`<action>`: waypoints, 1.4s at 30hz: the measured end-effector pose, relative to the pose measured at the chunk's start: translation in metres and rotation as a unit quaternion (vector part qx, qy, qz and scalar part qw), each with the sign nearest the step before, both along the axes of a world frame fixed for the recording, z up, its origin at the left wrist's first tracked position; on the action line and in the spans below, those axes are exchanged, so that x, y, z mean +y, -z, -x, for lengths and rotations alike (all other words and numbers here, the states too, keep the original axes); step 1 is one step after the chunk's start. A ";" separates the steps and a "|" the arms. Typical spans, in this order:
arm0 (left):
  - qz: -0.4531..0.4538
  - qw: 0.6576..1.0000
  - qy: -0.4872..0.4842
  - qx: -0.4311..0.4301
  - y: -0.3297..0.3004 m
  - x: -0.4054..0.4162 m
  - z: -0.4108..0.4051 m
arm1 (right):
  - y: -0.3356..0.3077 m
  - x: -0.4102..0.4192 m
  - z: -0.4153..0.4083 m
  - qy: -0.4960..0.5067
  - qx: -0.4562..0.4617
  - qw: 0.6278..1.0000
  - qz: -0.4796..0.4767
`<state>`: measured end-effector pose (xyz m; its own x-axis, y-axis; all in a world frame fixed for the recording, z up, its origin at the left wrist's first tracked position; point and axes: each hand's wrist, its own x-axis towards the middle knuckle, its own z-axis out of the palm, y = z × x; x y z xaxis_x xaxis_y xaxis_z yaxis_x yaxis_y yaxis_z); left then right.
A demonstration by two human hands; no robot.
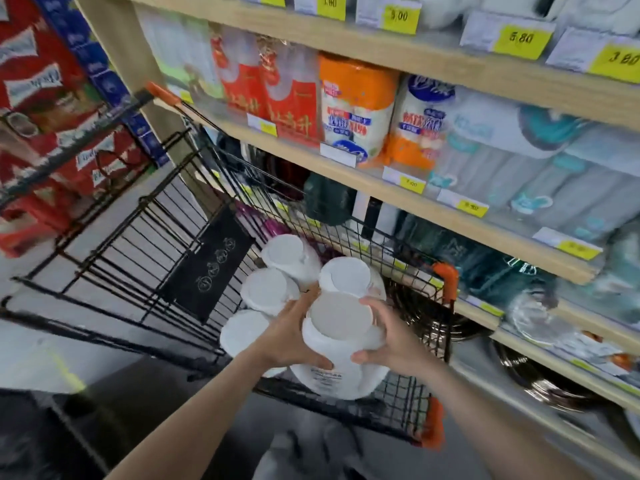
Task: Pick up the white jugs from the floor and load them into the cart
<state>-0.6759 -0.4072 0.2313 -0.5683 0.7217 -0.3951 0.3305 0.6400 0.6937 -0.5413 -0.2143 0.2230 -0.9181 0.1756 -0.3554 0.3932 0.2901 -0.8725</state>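
Observation:
I hold a white jug (pixel 341 344) with a flat round lid between both hands, just above the near end of the black wire cart (pixel 114 251). My left hand (pixel 294 336) grips its left side and my right hand (pixel 391 336) grips its right side, fingers curled round the body. Several more white jugs (pixel 287 252) stand upright inside the cart basket, packed close behind and to the left of the held one. The held jug hides part of the cart's near wall.
Wooden shelves (pixel 398 188) run along the right, stocked with paper rolls, tissue packs and metal bowls (pixel 540 382) low down. Red and blue boxes (pixel 52 109) are stacked at the left. The cart has orange corner guards (pixel 446 278). Grey floor lies left of the cart.

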 end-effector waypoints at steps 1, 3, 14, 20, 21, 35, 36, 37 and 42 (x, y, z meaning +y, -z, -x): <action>0.012 1.000 0.022 -0.001 0.007 -0.002 0.005 | 0.007 -0.005 0.003 0.001 -0.013 1.000 -0.002; 0.044 0.997 0.068 -0.004 0.027 -0.005 0.017 | 0.021 -0.017 0.005 0.004 -0.041 0.999 -0.011; 0.048 0.980 0.188 -0.054 0.093 -0.016 0.050 | 0.060 -0.052 0.015 0.105 -0.106 0.987 0.055; 0.028 0.981 0.185 -0.046 0.087 -0.020 0.047 | 0.041 -0.055 0.016 0.085 -0.150 0.985 0.014; 0.024 0.980 0.195 -0.034 0.085 -0.018 0.046 | 0.036 -0.054 0.015 0.074 -0.152 0.986 0.006; -0.107 0.950 0.293 0.005 0.017 0.074 0.071 | -0.020 -0.011 -0.006 0.263 -0.071 0.962 -0.011; -0.126 0.949 0.290 0.002 0.017 0.080 0.079 | -0.018 -0.010 -0.002 0.286 -0.059 0.956 0.011; -0.145 0.948 0.283 -0.003 0.019 0.085 0.085 | -0.012 -0.009 0.003 0.315 -0.054 0.947 0.037; -0.114 0.969 0.216 -0.031 0.053 0.088 0.090 | 0.014 -0.016 0.039 0.476 -0.064 0.873 0.085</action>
